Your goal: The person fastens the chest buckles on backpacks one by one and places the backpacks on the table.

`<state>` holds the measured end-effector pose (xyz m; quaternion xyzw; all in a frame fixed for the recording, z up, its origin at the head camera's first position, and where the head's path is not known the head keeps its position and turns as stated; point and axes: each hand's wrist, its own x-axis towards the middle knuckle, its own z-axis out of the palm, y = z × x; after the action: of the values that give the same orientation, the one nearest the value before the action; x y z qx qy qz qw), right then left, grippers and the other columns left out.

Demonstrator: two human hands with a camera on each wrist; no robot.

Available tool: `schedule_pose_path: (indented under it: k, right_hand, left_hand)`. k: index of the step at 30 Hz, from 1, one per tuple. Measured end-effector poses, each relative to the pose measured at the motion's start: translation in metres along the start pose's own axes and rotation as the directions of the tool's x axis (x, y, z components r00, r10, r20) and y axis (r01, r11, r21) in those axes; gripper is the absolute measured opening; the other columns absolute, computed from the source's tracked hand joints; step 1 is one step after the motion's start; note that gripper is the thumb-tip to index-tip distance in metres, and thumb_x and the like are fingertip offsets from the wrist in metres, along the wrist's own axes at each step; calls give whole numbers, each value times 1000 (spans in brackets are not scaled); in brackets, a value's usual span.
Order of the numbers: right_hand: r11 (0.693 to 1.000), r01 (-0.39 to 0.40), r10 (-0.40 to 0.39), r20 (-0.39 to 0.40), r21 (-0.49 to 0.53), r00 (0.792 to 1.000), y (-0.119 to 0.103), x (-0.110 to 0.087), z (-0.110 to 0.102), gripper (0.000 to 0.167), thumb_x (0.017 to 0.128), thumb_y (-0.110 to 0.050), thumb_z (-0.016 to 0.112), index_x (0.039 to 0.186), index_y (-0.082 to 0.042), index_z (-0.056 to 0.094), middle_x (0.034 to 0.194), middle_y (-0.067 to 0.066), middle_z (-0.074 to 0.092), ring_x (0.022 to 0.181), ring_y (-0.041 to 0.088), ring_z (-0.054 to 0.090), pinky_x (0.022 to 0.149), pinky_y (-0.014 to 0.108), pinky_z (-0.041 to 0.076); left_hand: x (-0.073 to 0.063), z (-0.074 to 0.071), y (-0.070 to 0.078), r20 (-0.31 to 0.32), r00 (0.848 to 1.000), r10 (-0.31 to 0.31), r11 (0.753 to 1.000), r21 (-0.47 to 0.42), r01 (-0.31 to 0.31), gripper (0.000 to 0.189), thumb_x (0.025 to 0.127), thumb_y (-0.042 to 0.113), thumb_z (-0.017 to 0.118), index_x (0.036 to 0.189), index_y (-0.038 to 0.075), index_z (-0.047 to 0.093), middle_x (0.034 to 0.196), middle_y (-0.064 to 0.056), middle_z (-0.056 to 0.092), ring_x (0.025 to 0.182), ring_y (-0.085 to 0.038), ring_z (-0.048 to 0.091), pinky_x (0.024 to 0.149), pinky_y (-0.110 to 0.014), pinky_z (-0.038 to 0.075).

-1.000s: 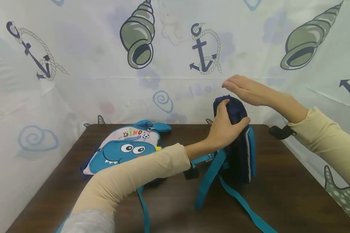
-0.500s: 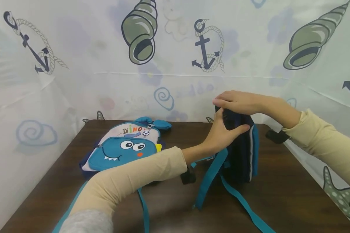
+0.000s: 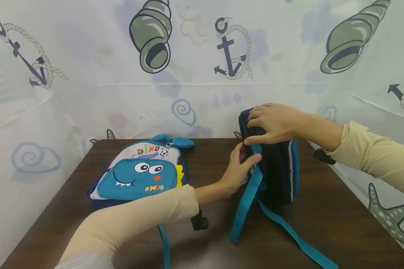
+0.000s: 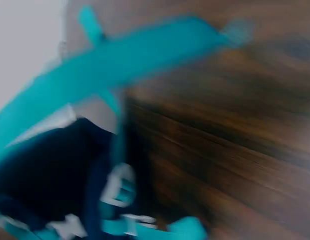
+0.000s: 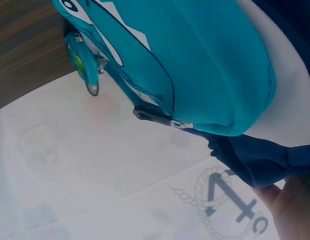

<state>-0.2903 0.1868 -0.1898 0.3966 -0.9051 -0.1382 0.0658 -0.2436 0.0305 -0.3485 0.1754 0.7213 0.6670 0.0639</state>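
Note:
A navy backpack [image 3: 272, 172] with teal straps stands on edge at the right of the table, in the head view. My right hand [image 3: 279, 121] grips its upper end, fingers bent over the top and thumb on the near side. By the backpack's left side, my left hand [image 3: 237, 172] has thumb and fingers apart near the teal strap [image 3: 250, 201]; no firm hold shows. In the right wrist view, the backpack's teal front pocket [image 5: 215, 65] carries a cartoon face, and part of my right hand [image 5: 297, 207] touches the navy fabric. The left wrist view is blurred and shows a strap [image 4: 109, 65].
A second backpack [image 3: 138, 177] with a blue dino face lies flat at the left of the brown table [image 3: 208, 243]. Its strap [image 3: 165, 243] trails toward the near edge. Behind the table hangs a white cloth [image 3: 195, 56] printed with anchors and shells.
The right hand has come down onto the backpack's top and curled over it. My left hand has left the top and moved down and left to the strap.

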Motion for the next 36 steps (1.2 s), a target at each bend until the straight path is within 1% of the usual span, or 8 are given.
schedule_pose_path:
  k: [4, 7, 10, 13, 19, 27, 32, 36]
  right_hand:
    - [1000, -18, 18, 0, 7, 1000, 2, -4, 1, 65, 90, -61, 56, 126, -9, 68, 138, 16, 61, 136, 39, 48, 117, 58, 31]
    - [999, -35, 35, -1, 11, 999, 4, -8, 3, 65, 90, -61, 56, 126, -9, 69, 138, 16, 61, 137, 39, 47, 117, 58, 30]
    - [999, -38, 38, -10, 17, 999, 6, -12, 5, 63, 91, -60, 56, 126, -10, 68, 139, 15, 60, 137, 39, 47, 117, 58, 30]
    - [1000, -26, 26, -21, 11, 999, 8, -15, 8, 64, 91, -60, 56, 127, -9, 68, 139, 16, 61, 137, 39, 47, 117, 58, 30]
    - [997, 28, -31, -47, -65, 998, 12, -17, 9, 70, 88, -65, 57, 130, -10, 67, 139, 15, 60, 139, 38, 45, 119, 57, 28]
    - [987, 98, -105, -46, -127, 993, 13, -20, 10, 74, 87, -69, 56, 129, -8, 67, 138, 17, 61, 138, 39, 46, 118, 57, 29]
    - [991, 80, -85, -44, -106, 995, 17, -24, 14, 73, 88, -68, 56, 129, -8, 67, 139, 17, 60, 138, 39, 46, 118, 57, 30]
    - [994, 50, -55, -50, -97, 997, 23, -32, 17, 72, 87, -66, 58, 129, -9, 67, 141, 16, 59, 139, 40, 45, 117, 58, 32]
  left_hand:
    - [10, -14, -22, -126, 990, -70, 997, 6, 71, 76, 95, 52, 45, 159, 21, 17, 164, -10, 17, 148, -34, 28, 120, -56, 24]
    - [19, -20, -38, -160, 977, -143, 988, 35, 150, 79, 93, 48, 49, 159, 17, 20, 164, -14, 19, 149, -36, 27, 121, -56, 22]
    - [21, -16, -51, -88, 970, -226, 972, 51, 231, 82, 93, 49, 50, 159, 14, 18, 165, -16, 18, 150, -39, 23, 121, -59, 21]
    - [20, -5, -57, 9, 960, -281, 959, 42, 280, 84, 94, 56, 46, 160, 14, 16, 165, -16, 19, 150, -39, 24, 120, -61, 20]
    - [22, 23, -53, 99, 970, -222, 974, -19, 225, 77, 98, 51, 43, 161, 20, 11, 166, -10, 23, 149, -34, 28, 121, -57, 20]
    - [23, 41, -59, 74, 981, -181, 976, -109, 189, 71, 102, 38, 46, 161, 25, 10, 166, -8, 22, 150, -32, 28, 121, -57, 21]
    - [21, 46, -67, 73, 985, -154, 976, -142, 163, 69, 102, 32, 46, 161, 25, 11, 166, -8, 22, 151, -33, 25, 122, -57, 19]
    - [21, 50, -66, 63, 983, -170, 976, -127, 177, 72, 102, 36, 47, 161, 25, 10, 167, -6, 19, 153, -30, 21, 123, -56, 16]
